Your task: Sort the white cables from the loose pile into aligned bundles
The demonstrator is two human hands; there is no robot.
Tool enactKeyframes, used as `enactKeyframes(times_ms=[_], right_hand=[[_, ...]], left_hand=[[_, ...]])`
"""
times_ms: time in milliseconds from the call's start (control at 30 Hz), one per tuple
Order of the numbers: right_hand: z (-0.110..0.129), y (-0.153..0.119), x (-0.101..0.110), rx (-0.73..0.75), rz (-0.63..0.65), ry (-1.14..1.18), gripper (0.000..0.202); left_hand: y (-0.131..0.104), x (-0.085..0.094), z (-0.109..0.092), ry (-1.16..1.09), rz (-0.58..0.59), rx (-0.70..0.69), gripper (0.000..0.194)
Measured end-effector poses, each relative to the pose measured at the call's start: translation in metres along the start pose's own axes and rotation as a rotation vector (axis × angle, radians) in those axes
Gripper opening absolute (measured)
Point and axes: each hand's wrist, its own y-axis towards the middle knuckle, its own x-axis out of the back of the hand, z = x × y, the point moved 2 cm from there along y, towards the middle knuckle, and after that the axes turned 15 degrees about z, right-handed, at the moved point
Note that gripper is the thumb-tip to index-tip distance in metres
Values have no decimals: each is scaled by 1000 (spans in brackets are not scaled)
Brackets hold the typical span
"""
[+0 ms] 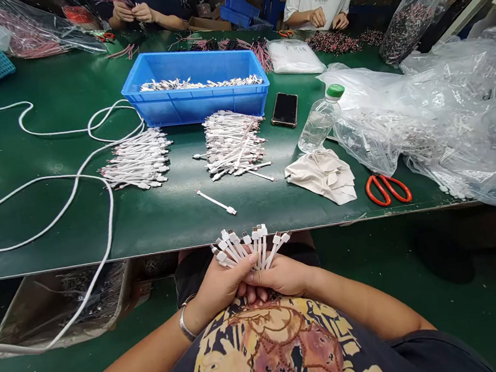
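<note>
Several short white USB cables [261, 245] fan out above my two hands, plugs pointing up, just in front of the table edge. My left hand [225, 278] is closed on the lower ends of the fan's left part, thumb across them. Against it, my right hand [285, 274] is closed on the cables at the right. The lower ends are hidden by my fingers. Beyond the hands, one single cable [216, 202] lies on the green table [162, 222]. Two piles of such cables, a left pile [137, 160] and a right pile [234, 143], lie farther back.
Behind the piles stands a blue bin [198, 105] of small white pieces. To the right are a phone [285, 109], a bottle [319, 121], a cloth [322, 176], red-handled scissors [387, 188] and plastic bags [447, 127]. A white cord [79, 175] loops at left. Two people work opposite.
</note>
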Motion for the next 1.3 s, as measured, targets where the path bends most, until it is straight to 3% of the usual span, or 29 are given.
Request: enactKeyframes(times_ms=[467, 867, 1300], right_hand=[[-5, 0, 3, 0, 7, 4, 45], [-7, 1, 2, 11, -51, 35, 43], [-6, 2, 0, 43, -100, 64, 44]], left_hand=[[0, 0, -2, 12, 44, -19, 44], [1, 1, 2, -53, 23, -15, 38], [2, 4, 3, -96, 97, -83, 33]])
